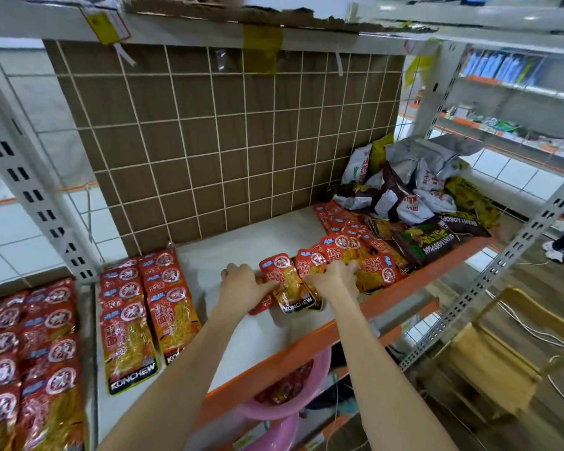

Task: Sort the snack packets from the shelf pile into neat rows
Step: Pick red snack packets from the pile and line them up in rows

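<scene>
Two bare hands are working the middle of a white metal shelf [241, 236] with an orange front edge. Left hand [241, 283] sits on the left side of a small stack of red-and-yellow noodle snack packets [288, 284] marked KONCHEW, thumb laid over the top packet's edge while its fingers [232, 270] curl down on the shelf side of the stack, so it's holding that bunch. Right hand [334, 276] has its fingers curled into the right side of the same stack, pinching the packets there. Just right of the hands, more of the same red packets lie in a loose overlapping spread [349, 232] running back toward the rear corner. Behind and right of that is the messy pile [411, 187]: silver-white crinkly bags, dark brown bags and yellow ones all jumbled, with a couple of dark brown packets with green print [427, 242] lying at the front edge. Over on the left end of the shelf, two tidy overlapping rows of red-and-yellow packets [147, 307] are already laid out, and the neighbouring shelf further left holds more rows of them [30, 353]. Brown cardboard behind a white wire grid [228, 125] backs the shelf. A pink plastic basin [287, 398] sits on the level below.
</scene>
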The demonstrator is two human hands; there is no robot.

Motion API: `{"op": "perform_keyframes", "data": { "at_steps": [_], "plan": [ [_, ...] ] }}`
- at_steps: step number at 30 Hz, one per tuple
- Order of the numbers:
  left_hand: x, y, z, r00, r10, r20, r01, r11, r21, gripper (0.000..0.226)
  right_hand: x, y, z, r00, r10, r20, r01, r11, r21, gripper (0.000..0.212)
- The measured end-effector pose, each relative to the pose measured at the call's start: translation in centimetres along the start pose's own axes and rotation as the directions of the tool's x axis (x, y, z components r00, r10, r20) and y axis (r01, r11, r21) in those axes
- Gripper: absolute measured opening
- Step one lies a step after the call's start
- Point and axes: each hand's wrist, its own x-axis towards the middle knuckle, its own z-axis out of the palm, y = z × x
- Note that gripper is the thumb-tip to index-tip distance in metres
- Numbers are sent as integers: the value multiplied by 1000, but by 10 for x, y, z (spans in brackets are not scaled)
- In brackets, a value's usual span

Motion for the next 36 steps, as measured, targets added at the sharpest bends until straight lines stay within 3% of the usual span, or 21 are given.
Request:
{"op": "perform_keyframes", "data": {
  "at_steps": [7, 13, 18, 20, 23, 26, 31, 36],
  "plan": [
    [3, 20, 11, 998, -23, 58, 23, 1000, 2, 79, 0, 2, -4, 999, -25, -20, 25, 999, 28, 46],
    [3, 30, 14, 1000, 21, -22, -23, 995, -92, 75, 3, 12, -5, 996, -70, -50, 77, 985, 157, 51],
    [-1, 33, 9, 1000, 4, 13, 2, 894, -448, 63, 0, 13, -9, 996, -67, -57, 80, 963, 256, 61],
    [-3, 31, 2, 1000, 2, -9, -6, 867, -498, 55, -2, 12, -15, 996, -64, -56, 79, 933, 350, 59],
    [-8, 25, -10, 998, 16, -56, -45, 835, -548, 40, -3, 10, -23, 993, -107, -44, 114, 857, 502, 34],
    [-21, 10, -31, 997, -1, -79, -46, 806, -590, 40, -13, -9, -31, 987, -157, -39, 147, 764, 628, 40],
    [-75, -39, -74, 982, -106, -155, -47, 661, -749, 24, -50, -53, -22, 948, -315, 50, 183, 666, 723, 27],
    [-122, -109, -83, 909, -363, -206, 66, 611, -789, 17, -88, -71, 46, 856, -475, 201, 244, 716, 654, 23]
  ]
}}
